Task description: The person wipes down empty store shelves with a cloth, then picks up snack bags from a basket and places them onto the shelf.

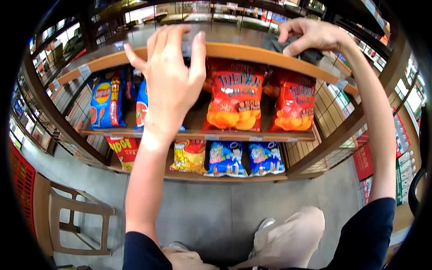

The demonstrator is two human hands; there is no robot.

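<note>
- Left hand (173, 74), toward 11 o'clock: thumb and little finger splayed wide, middle fingers close together and bent forward; nothing shows in its grasp. Whether the fingertips touch the top shelf (229, 38) cannot be told.
- Right hand (317, 37), toward 1 o'clock: thumb and forefinger curl toward each other with a gap between the tips, over the dark cloth (274, 43). Whether the other fingers pinch it is hidden.
- The dark cloth lies bunched on the top shelf, by its orange front edge (245, 52).
- That edge arcs from 10 to 2 o'clock. Between the hands, the strip of shelf top gives open room.
- Under the edge, red chip bags (235, 96) stand upright at 12 to 2 o'clock; a blue Lay's bag (107, 101) stands at 10 o'clock, another partly behind the left wrist.
- Lower shelf: blue snack bags (226, 158) at 4 to 6 o'clock, a yellow-and-red bag (189, 156) near 8.
- Left forearm rises from 7 o'clock, palm turned away; right forearm bows out past 3 o'clock, hand bent inward.
- Gray floor (202, 198) opens toward 6 o'clock; a stool (81, 216) stands near 8.
</note>
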